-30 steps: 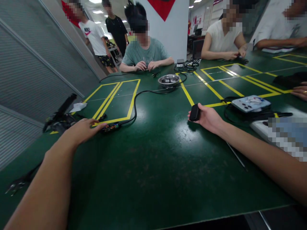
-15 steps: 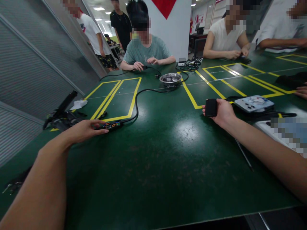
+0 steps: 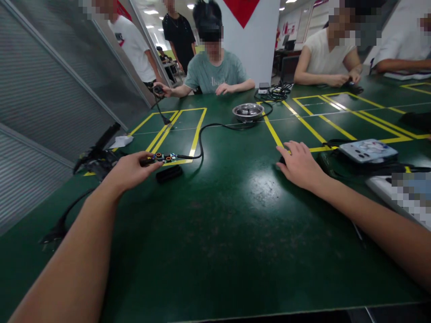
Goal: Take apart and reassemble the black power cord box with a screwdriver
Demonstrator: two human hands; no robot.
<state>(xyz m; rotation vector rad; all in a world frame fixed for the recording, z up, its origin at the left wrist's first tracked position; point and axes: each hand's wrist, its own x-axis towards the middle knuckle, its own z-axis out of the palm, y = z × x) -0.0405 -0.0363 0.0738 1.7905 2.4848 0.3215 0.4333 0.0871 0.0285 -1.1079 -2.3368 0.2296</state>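
Note:
My left hand (image 3: pixel 129 170) is closed in a pinch on the end of a small circuit board (image 3: pixel 162 157) with orange and blue parts, held just above the green table (image 3: pixel 222 224). A black cable (image 3: pixel 215 127) runs from the board toward the far side. A flat black piece (image 3: pixel 169 173) lies on the table right under the board. My right hand (image 3: pixel 298 163) lies palm down with fingers stretched flat near a yellow tape line. A small black object (image 3: pixel 281 159) shows only as a dark edge under its fingers.
A metal bowl (image 3: pixel 248 111) stands mid-table at the back. A cased phone (image 3: pixel 367 150) on black cables and a white power strip (image 3: pixel 380 185) lie right. Black tools (image 3: pixel 99 154) sit at the left edge. Several people sit or stand across the table.
My left hand lifted the circuit board off the table, leaving the black piece below it. My right hand brought the small black object down and flattened over it.

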